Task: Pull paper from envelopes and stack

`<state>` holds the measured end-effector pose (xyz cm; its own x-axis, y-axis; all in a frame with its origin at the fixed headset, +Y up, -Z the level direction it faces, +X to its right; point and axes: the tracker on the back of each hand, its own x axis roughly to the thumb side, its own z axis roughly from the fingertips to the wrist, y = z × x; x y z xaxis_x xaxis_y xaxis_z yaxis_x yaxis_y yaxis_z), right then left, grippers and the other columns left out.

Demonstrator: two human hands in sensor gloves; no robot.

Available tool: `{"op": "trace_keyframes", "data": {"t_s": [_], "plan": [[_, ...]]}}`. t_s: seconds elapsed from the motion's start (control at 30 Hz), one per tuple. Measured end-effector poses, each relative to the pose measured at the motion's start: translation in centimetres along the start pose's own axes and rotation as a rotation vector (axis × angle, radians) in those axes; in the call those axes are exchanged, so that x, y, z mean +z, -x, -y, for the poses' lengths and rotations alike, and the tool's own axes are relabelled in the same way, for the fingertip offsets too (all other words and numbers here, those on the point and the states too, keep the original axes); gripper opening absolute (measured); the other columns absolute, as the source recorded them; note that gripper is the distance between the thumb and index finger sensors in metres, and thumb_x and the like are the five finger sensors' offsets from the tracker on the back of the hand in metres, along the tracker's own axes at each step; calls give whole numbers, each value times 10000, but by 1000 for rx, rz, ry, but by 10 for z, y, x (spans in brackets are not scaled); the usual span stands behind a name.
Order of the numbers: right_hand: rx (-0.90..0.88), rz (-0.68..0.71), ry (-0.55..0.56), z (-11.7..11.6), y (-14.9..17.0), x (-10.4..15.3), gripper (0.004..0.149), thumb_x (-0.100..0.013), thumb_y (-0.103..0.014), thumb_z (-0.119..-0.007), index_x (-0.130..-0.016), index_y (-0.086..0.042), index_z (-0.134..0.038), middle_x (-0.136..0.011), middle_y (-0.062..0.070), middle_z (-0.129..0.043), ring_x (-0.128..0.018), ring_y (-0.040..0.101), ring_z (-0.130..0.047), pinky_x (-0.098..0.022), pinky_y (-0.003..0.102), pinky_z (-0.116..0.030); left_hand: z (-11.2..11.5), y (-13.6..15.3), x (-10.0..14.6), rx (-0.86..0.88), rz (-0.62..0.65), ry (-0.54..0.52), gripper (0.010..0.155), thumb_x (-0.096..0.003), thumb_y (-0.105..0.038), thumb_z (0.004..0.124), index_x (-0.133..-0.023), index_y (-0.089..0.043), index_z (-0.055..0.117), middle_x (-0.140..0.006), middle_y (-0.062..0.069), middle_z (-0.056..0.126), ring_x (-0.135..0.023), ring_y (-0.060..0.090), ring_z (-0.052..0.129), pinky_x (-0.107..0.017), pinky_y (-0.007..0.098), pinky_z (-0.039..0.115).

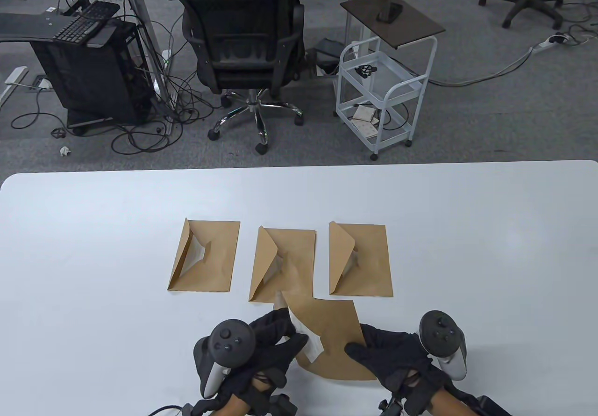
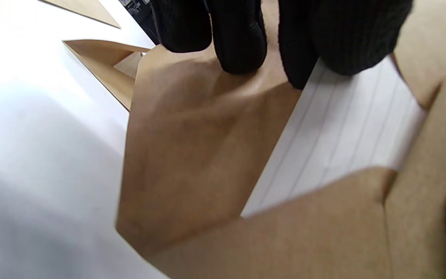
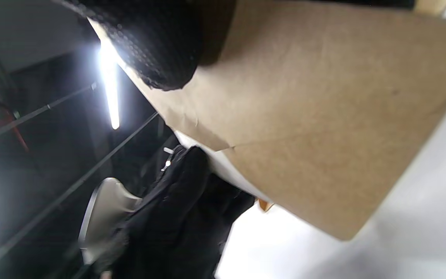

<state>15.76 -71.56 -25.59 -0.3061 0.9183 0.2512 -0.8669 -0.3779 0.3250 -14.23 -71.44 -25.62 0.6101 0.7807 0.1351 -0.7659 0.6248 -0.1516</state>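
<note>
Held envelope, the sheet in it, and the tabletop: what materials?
Envelope: brown kraft paper by the look, matte, fibrous, softly creased. Sheet: thin white paper, faint ruled lines showing. Table: smooth white surface, slight sheen; likely laminate, cannot tell for sure.

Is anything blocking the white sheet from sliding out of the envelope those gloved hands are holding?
Nothing visible does. The flap is folded open, the lined paper shows in the mouth, and the left hand already has fingertips on it.
</note>
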Motion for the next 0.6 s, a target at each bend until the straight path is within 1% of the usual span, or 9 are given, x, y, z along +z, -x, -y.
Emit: {"op": "trace_keyframes", "data": {"t_s": [0.03, 0.13, 0.27, 0.37, 0.43, 0.5, 0.6], "plan": [[24, -3, 24, 2, -1, 1, 403, -469, -320, -852, -863, -236, -865, -724, 117, -1006, -531, 327, -1073, -376, 433, -897, -1, 1, -1, -12, -1, -4, 334, -467, -430, 845, -796, -399, 890, -1042, 44, 728, -1045, 408, 633, -758, 671, 362], [9, -4, 38, 6, -1, 2, 405, -470, -310, -851, -865, -222, -864, -713, 125, -1010, -515, 329, -1077, -363, 429, -901, -5, 4, -2, -57, -9, -25, 336, -466, -430, 845, -796, -400, 898, -1035, 42, 739, -1042, 408, 642, -758, 670, 371], [-1, -3, 70, 13, -1, 3, 405, -469, -305, -851, -863, -215, -866, -695, 128, -1017, -489, 320, -1085, -344, 418, -907, -10, 7, -2, -49, -27, -44, 338, -471, -423, 836, -804, -400, 892, -1006, 36, 778, -1027, 397, 677, -758, 664, 398], [10, -11, 99, 22, -1, 4, 406, -468, -300, -850, -864, -208, -864, -685, 128, -1020, -471, 314, -1088, -333, 411, -908, -15, 13, -4, -64, -54, -58, 340, -480, -414, 817, -815, -406, 875, -979, 25, 806, -1009, 387, 712, -756, 658, 423], [-5, -19, 128, 30, 0, 5, 408, -469, -297, -849, -865, -201, -862, -685, 131, -1018, -472, 317, -1085, -335, 415, -905, -21, 18, -4, -111, -73, -71, 342, -487, -411, 799, -824, -415, 858, -949, 17, 836, -993, 377, 743, -754, 654, 442], [-47, -38, 149, 41, 3, 6, 411, -472, -291, -848, -871, -195, -857, -693, 142, -1011, -477, 331, -1079, -342, 424, -898, -29, 25, -7, -175, -100, -105, 344, -489, -411, 792, -828, -421, 849, -883, 8, 892, -949, 355, 810, -748, 646, 477], [-68, -50, 223, 57, 6, 9, 412, -472, -287, -848, -871, -186, -856, -694, 148, -1009, -479, 337, -1076, -344, 429, -895, -38, 34, -9, -194, -144, -115, 354, -487, -404, 784, -837, -401, 838, -739, -27, 977, -832, 297, 940, -725, 612, 561]]}}
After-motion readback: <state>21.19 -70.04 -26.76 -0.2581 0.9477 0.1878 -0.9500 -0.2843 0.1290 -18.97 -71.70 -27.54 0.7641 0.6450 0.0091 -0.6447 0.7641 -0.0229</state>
